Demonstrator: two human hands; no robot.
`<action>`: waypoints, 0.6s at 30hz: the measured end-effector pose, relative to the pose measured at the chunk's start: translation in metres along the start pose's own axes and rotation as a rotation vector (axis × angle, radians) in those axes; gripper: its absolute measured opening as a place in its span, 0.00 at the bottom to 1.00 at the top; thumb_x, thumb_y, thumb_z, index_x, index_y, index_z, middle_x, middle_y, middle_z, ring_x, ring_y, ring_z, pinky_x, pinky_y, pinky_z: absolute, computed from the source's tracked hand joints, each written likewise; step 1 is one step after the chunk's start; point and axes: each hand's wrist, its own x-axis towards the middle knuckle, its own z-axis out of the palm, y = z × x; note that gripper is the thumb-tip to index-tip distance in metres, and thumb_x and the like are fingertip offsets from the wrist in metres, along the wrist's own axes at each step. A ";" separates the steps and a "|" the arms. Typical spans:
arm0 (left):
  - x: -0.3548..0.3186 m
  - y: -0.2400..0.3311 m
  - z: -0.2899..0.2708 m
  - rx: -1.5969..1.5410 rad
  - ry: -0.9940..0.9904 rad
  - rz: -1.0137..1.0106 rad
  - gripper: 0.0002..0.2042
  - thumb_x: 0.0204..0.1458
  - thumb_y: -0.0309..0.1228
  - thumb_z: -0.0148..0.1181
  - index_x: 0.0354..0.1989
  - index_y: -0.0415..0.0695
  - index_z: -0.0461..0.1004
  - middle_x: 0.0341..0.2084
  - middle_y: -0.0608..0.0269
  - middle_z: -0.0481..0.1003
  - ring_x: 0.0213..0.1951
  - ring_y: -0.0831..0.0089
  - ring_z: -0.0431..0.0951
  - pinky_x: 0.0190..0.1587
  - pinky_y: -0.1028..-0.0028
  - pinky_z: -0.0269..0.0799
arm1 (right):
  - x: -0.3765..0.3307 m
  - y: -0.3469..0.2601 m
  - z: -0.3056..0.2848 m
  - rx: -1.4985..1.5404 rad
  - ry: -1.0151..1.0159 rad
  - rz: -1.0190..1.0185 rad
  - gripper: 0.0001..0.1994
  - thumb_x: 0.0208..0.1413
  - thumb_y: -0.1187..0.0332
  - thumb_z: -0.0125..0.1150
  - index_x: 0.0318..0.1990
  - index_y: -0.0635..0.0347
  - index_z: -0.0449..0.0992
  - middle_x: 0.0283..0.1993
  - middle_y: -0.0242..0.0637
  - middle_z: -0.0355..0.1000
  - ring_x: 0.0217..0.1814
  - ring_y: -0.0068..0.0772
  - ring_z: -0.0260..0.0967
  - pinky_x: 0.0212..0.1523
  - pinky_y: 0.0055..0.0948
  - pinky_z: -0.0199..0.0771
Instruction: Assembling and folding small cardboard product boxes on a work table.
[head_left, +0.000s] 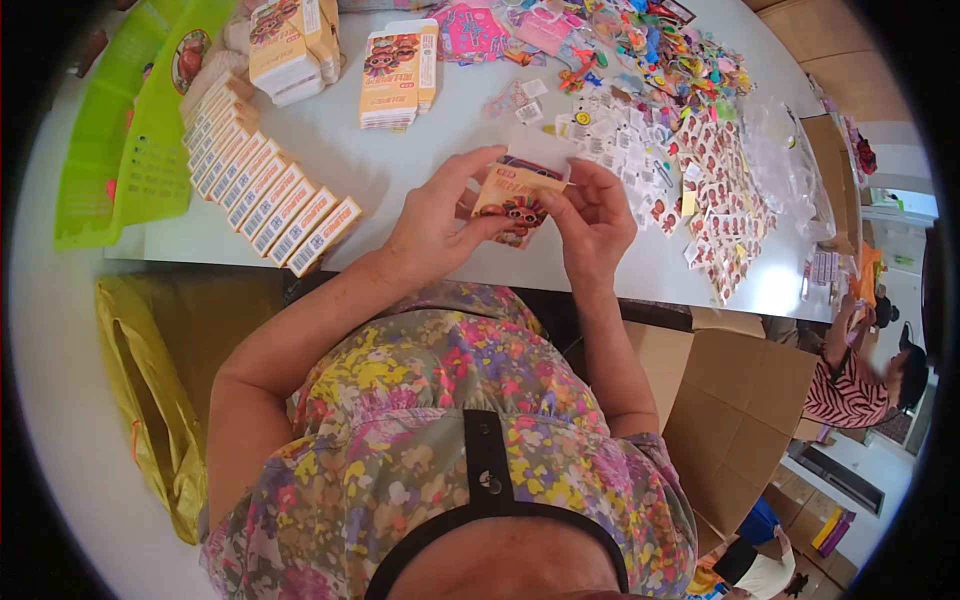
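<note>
Both my hands hold a small orange-and-cream printed carton (522, 204) upright over the near edge of the table. Its white top flap stands up, and something dark shows just inside the opening. My left hand (437, 215) grips the carton's left side, thumb across the front. On the other side my right hand (598, 212) pinches its upper right edge between thumb and fingers. Beyond the carton lies a stack of flat printed cartons (392, 80). A curved row of closed cartons (265, 195) stands to the left of my left hand.
Another carton stack (290, 50) and a green plastic basket (150, 160) are at the far left. Small printed cards (722, 215), clear packets (615, 130) and colourful trinkets (670, 55) cover the right side. A yellow bag (150, 400) hangs lower left; a cardboard box (745, 410) stands right.
</note>
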 end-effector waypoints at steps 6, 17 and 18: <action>-0.028 -0.021 -0.011 -0.057 -0.173 -0.075 0.28 0.51 0.21 0.64 0.60 0.40 0.59 0.44 0.57 0.71 0.43 0.71 0.77 0.45 0.75 0.74 | -0.019 0.021 -0.005 -0.085 -0.224 -0.029 0.12 0.51 0.81 0.66 0.44 0.68 0.77 0.45 0.35 0.74 0.44 0.20 0.72 0.43 0.17 0.73; -0.012 -0.020 -0.006 -0.155 0.060 -0.008 0.05 0.50 0.22 0.65 0.34 0.37 0.76 0.33 0.62 0.75 0.36 0.78 0.77 0.39 0.78 0.75 | -0.001 0.003 -0.017 -0.287 -0.469 0.026 0.05 0.53 0.78 0.64 0.38 0.65 0.81 0.39 0.36 0.78 0.37 0.22 0.73 0.38 0.21 0.75; -0.011 -0.020 -0.005 -0.156 0.058 -0.014 0.05 0.50 0.22 0.65 0.34 0.37 0.76 0.33 0.62 0.75 0.36 0.78 0.77 0.39 0.78 0.75 | -0.001 0.001 -0.016 -0.286 -0.468 0.032 0.05 0.53 0.78 0.64 0.38 0.65 0.81 0.39 0.36 0.78 0.37 0.22 0.73 0.38 0.21 0.75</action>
